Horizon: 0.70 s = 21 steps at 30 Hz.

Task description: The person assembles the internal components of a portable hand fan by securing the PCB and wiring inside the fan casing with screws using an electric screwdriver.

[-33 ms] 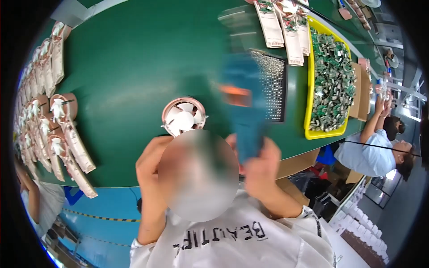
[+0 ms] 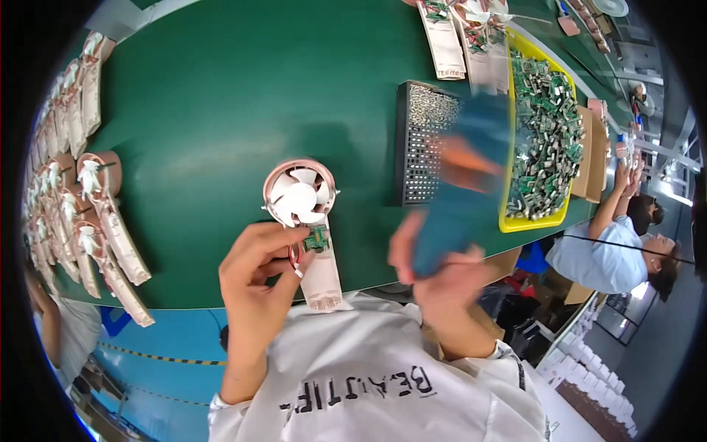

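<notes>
In front of me lies a small fan (image 2: 297,197) with white blades in a pink ring. Its pale handle shell (image 2: 321,278) points toward me, with a small green circuit board (image 2: 317,238) in its upper part and thin red and black wires beside it. My left hand (image 2: 258,269) pinches at the left edge of that board, thumb and forefinger on it. My right hand (image 2: 445,276) is wrapped round a blue and orange electric screwdriver (image 2: 460,191). Motion smears the tool, and its tip cannot be made out. It hangs partly over the black screw tray (image 2: 402,147).
To the right, a yellow bin (image 2: 508,217) holds many small circuit boards. Several fan handles (image 2: 444,44) lie beyond the screw tray. Rows of fan assemblies (image 2: 110,221) line the table's left side. Other people (image 2: 618,243) sit at the right and the left.
The screwdriver in my right hand has moved right, from beside the fan to over the screw tray. The handle and circuit board, blurred over before, now show.
</notes>
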Tool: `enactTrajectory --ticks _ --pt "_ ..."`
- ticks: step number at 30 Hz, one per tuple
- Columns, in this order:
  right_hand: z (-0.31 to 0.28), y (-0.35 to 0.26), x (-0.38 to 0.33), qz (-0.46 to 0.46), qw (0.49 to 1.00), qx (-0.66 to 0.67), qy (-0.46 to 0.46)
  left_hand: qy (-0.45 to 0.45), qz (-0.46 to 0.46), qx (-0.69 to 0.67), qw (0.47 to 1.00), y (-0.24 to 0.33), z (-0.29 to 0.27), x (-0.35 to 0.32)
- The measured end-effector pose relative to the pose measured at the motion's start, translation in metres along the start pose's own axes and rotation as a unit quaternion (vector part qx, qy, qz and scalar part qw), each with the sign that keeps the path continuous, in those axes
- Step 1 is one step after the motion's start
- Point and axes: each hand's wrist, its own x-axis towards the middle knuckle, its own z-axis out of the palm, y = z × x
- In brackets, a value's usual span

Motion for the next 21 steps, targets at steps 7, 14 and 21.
enactTrajectory --ticks 7,14,21 --pt "-0.033 -0.059 0.082 -0.322 0.907 0.09 -0.254 -0.044 0.01 -0.036 0.998 0.009 0.042 0.037" --pt "-0.034 -0.049 0.102 -0.325 0.895 0.093 -0.291 -0.036 0.01 -0.044 0.998 0.011 0.056 0.048" --pt "-0.032 -0.039 0.106 -0.314 0.904 0.103 -0.271 -0.039 0.001 -0.03 0.999 0.012 0.056 0.049"
